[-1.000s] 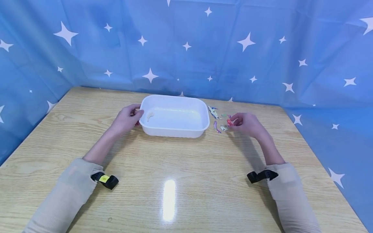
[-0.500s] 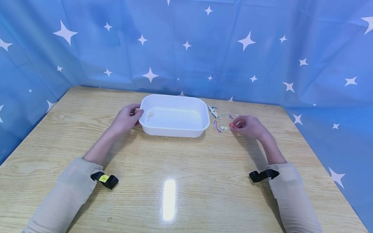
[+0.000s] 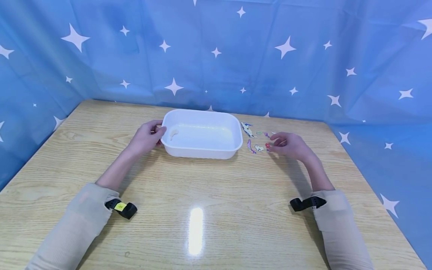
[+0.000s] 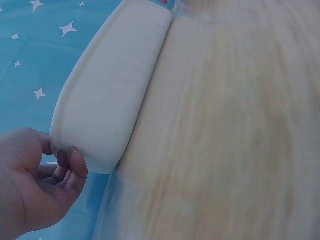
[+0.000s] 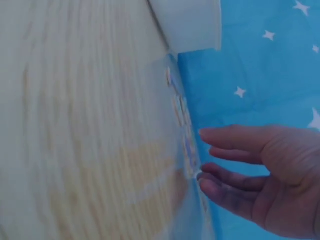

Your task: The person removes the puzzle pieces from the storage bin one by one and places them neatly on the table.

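Observation:
My left hand grips the left end of a white plastic basin, thumb at the rim and fingers curled against the outer wall, as the left wrist view also shows. Inside the basin lies a small pale curved piece. My right hand is low over the table, right of the basin, fingers apart from the thumb with nothing seen between them. Just by its fingertips lies a small red flat piece. Left of that are a black-and-white piece and a purple strip.
A larger pale-and-blue flat piece lies against the basin's right end. A green piece and another small purple piece are behind the red one. A blue star-patterned curtain stands behind the wooden table.
My right hand has moved slightly right and toward me with the red piece, then let it go, fingers parting. Left hand and basin have stayed put.

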The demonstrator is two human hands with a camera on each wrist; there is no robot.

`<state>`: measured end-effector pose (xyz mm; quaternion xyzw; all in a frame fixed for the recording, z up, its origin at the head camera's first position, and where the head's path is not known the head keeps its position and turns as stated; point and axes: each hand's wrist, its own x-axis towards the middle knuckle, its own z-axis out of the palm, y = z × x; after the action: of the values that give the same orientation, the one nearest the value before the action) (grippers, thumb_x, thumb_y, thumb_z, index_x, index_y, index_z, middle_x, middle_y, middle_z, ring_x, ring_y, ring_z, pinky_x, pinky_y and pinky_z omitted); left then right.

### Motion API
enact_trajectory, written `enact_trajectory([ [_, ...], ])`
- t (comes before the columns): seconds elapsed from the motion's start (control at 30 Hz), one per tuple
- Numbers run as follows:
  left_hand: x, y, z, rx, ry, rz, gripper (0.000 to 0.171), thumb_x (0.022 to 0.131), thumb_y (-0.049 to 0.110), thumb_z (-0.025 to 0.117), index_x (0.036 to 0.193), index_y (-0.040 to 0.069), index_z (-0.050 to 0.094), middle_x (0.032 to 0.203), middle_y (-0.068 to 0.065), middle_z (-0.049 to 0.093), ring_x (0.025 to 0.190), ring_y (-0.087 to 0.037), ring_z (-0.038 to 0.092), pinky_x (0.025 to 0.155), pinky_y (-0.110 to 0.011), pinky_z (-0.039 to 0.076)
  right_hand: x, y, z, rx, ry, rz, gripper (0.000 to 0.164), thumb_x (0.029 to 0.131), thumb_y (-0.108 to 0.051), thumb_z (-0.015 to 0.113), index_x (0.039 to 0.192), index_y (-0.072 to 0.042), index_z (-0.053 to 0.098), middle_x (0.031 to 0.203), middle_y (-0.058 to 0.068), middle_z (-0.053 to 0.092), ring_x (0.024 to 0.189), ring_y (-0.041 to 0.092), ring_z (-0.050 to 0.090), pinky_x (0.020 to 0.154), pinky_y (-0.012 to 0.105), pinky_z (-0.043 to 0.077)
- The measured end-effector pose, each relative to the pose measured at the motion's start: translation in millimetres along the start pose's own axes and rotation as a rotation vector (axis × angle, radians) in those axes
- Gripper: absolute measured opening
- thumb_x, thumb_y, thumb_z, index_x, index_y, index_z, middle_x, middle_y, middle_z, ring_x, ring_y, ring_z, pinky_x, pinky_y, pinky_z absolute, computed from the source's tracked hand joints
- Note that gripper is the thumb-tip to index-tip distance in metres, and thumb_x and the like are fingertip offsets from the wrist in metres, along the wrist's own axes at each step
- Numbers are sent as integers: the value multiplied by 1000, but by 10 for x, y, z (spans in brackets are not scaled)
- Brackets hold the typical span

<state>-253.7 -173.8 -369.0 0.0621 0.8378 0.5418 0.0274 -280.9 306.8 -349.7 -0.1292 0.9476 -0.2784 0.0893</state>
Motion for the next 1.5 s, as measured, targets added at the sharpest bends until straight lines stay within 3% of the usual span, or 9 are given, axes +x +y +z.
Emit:
enact_trajectory([
  [0.27, -9, 12, -14, 3, -1, 0, 48, 108, 21, 48, 149, -3, 43, 94, -14, 52, 77, -21, 57, 68, -27, 54, 43, -236, 25, 48, 87, -142, 41, 98, -21, 69, 131, 1, 61, 109, 19, 68, 98, 33, 68, 75, 31, 55],
  [0.5, -8, 5, -26, -1, -1, 8, 48, 108, 21, 48, 149, -3, 43, 95, -14, 52, 78, -23, 57, 68, -27, 54, 156, -535, 117, 87, 171, -223, 38, 100, -25, 66, 131, -5, 63, 109, 15, 69, 101, 29, 66, 88, 44, 54],
  [0.73, -6, 9, -24, -1, 3, 8, 47, 108, 21, 49, 148, -4, 45, 94, -14, 52, 78, -23, 58, 68, -27, 54, 302, -863, 272, 191, 213, -290, 34, 97, -18, 70, 127, -4, 66, 107, 12, 68, 99, 24, 66, 88, 38, 54],
  [0.97, -20, 41, -18, -17, -2, 8, 48, 108, 21, 49, 149, -4, 43, 96, -16, 52, 78, -23, 57, 67, -26, 54, 470, -1160, 443, 231, 159, -363, 31, 99, -17, 67, 126, -3, 65, 105, 12, 68, 96, 24, 65, 87, 35, 54],
  [1.5, -22, 39, -12, -2, -8, 3, 48, 108, 21, 49, 149, -3, 43, 95, -14, 52, 76, -22, 56, 65, -25, 51, 916, -1719, 924, 224, 33, -417, 30, 97, -14, 68, 123, 0, 66, 101, 10, 69, 95, 22, 66, 84, 34, 52],
])
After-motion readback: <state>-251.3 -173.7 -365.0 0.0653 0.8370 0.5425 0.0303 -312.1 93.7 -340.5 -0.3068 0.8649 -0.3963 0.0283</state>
